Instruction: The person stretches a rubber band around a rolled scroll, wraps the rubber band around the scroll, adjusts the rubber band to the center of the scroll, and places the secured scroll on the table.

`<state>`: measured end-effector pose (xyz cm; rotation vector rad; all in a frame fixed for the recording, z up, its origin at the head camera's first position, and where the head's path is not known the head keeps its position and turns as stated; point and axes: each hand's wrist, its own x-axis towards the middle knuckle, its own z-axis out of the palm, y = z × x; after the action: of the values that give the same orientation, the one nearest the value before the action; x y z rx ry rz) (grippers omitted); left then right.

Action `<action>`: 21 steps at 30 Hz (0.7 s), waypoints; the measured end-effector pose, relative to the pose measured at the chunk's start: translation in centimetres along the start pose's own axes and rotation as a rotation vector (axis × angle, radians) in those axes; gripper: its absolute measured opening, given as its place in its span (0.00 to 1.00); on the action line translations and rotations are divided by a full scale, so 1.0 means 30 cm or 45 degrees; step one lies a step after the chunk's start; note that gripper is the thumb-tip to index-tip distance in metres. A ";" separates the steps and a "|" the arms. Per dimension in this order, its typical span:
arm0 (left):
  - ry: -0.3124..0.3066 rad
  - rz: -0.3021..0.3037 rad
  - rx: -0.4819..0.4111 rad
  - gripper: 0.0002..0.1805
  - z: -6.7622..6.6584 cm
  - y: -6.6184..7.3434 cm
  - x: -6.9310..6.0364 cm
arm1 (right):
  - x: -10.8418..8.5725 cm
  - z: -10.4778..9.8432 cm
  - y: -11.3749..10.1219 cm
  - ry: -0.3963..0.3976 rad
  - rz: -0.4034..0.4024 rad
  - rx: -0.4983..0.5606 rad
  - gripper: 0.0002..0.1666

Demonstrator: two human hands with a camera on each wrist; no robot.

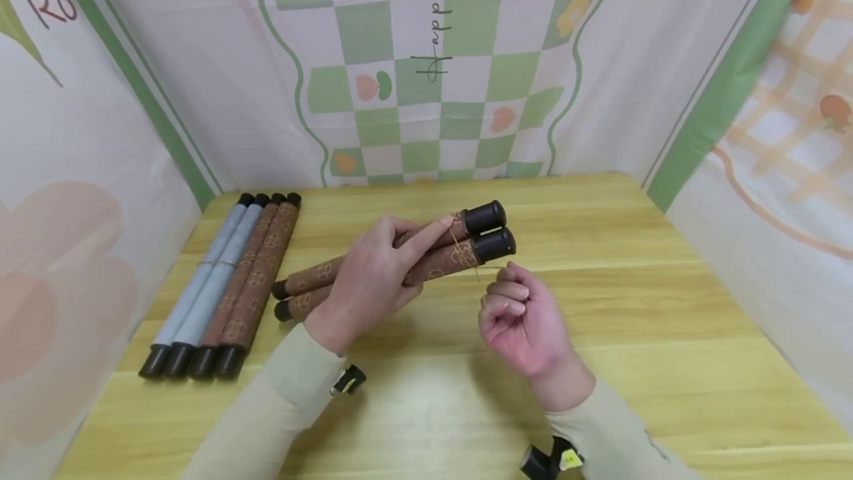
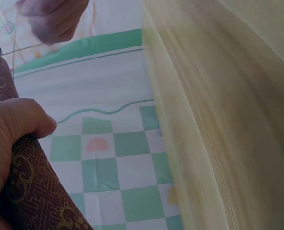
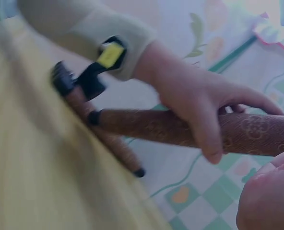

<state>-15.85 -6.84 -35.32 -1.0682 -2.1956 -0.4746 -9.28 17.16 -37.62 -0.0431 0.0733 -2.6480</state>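
Two brown patterned scrolls (image 1: 440, 264) with black end knobs lie side by side, gripped across the middle by my left hand (image 1: 373, 269). They are held up off the table, their right ends higher. A thin string (image 1: 491, 267) runs around both near the right-hand knobs. My right hand (image 1: 526, 317) pinches the string's end between thumb and forefinger, its other fingers curled. In the left wrist view the string (image 2: 27, 49) stretches from the scroll's end toward the blurred right hand (image 2: 58, 19). The right wrist view shows my left hand (image 3: 195, 96) wrapped over a scroll (image 3: 151, 125).
On the left of the wooden table (image 1: 633, 302) lies a bundle of two light blue scrolls (image 1: 206, 280) and two brown scrolls (image 1: 263, 280), bound by a string (image 1: 218, 263). Printed cloth (image 1: 426, 124) hangs behind and at both sides.
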 end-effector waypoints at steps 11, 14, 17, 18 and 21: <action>0.051 0.077 0.000 0.46 -0.007 -0.004 -0.015 | 0.031 0.027 -0.026 -0.349 -0.005 -0.151 0.19; 0.046 0.086 -0.006 0.46 -0.009 -0.007 -0.022 | 0.035 0.032 -0.040 -0.401 -0.045 -0.288 0.24; 0.045 0.099 -0.002 0.44 -0.012 -0.010 -0.028 | 0.029 0.044 -0.048 -0.373 -0.094 -0.454 0.25; 0.043 0.105 0.002 0.44 -0.012 -0.012 -0.030 | 0.025 0.049 -0.049 -0.348 -0.116 -0.519 0.25; 0.033 0.130 0.015 0.41 -0.014 -0.016 -0.034 | 0.013 0.065 -0.050 -0.220 -0.202 -0.748 0.22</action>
<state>-15.60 -7.93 -35.74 -1.1556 -2.1073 -0.4274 -10.26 18.20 -35.58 -0.4870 0.8129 -2.6695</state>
